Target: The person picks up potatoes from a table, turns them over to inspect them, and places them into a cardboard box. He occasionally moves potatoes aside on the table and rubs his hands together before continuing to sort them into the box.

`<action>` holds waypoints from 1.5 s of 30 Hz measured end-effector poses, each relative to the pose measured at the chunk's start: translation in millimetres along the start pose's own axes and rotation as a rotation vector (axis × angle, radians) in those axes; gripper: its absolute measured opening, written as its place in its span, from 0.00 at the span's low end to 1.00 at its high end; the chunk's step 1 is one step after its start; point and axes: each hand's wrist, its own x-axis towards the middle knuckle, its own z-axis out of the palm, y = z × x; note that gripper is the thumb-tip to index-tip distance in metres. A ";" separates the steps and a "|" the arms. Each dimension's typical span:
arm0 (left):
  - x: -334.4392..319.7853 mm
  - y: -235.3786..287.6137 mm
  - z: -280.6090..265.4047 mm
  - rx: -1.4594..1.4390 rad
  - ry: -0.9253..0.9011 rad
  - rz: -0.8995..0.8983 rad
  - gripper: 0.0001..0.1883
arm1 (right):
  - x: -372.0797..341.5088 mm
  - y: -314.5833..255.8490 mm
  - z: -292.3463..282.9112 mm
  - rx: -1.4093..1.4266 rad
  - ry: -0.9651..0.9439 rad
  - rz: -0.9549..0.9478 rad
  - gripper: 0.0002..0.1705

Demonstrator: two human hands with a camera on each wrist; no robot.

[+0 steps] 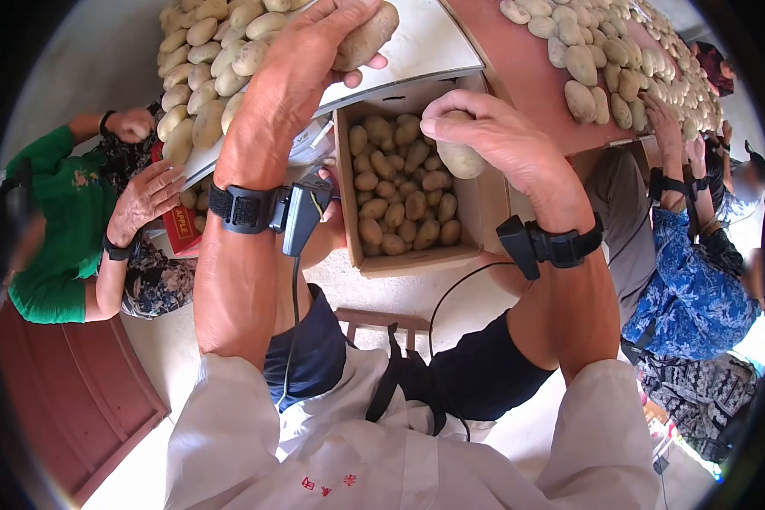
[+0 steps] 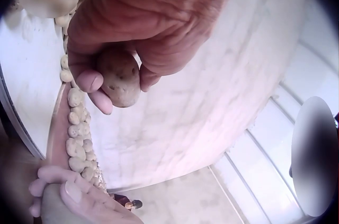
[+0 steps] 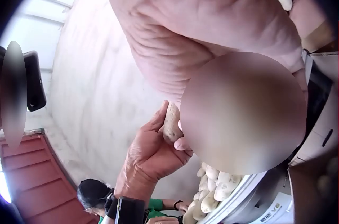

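Note:
Up over the white tabletop, my left hand [image 1: 319, 38] grips a large brown potato [image 1: 372, 36]. The left wrist view shows the same potato [image 2: 121, 78] between thumb and fingers, with dark spots on its skin. My right hand [image 1: 510, 140] holds another potato [image 1: 461, 153] above the right side of an open cardboard box [image 1: 425, 262]. Many smaller potatoes [image 1: 393, 200] lie inside that box. In the right wrist view a blurred patch hides what the right hand [image 3: 212, 28] holds, while the left hand [image 3: 151, 150] shows beyond it.
Potatoes [image 1: 202, 51] cover the left of the white tabletop [image 1: 425, 38]; more [image 1: 581, 64] lie on the reddish tabletop [image 1: 518, 85]. A person in green [image 1: 59, 221] sits at left, another in a blue patterned shirt [image 1: 688, 272] at right. A cable [image 1: 438, 310] hangs from the right wrist camera.

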 end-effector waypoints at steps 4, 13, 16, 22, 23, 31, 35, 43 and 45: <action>0.7 -0.6 -0.6 -0.011 -0.003 0.021 0.14 | 3.0 0.4 -0.7 -0.060 0.024 0.004 0.24; 0.2 1.4 -0.8 0.060 0.041 -0.028 0.18 | 25.5 17.5 -6.5 -0.058 0.335 -0.138 0.31; -1.1 0.6 2.3 0.081 0.030 -0.024 0.20 | 15.2 0.0 -8.6 0.093 0.312 -0.097 0.26; -20.1 11.5 18.8 0.411 -0.113 0.045 0.18 | 7.3 -6.4 -8.0 0.303 0.274 -0.230 0.21; -16.9 2.5 14.8 0.411 -0.115 0.042 0.18 | 5.8 -8.1 -8.3 0.279 0.320 -0.239 0.21; -7.2 -31.5 10.3 0.578 -0.543 -0.146 0.21 | 8.2 -1.0 -18.8 0.447 0.321 -0.223 0.29; -10.5 -33.0 19.5 0.641 -0.668 -0.186 0.24 | 6.9 -1.6 -19.9 0.359 0.345 -0.250 0.23; -8.3 -48.8 34.2 0.784 -0.742 -0.240 0.26 | 2.8 -12.7 -13.3 0.332 0.327 -0.188 0.14; -7.7 -47.0 35.0 0.767 -0.710 -0.263 0.25 | 6.1 -7.7 -11.9 0.269 0.266 -0.168 0.13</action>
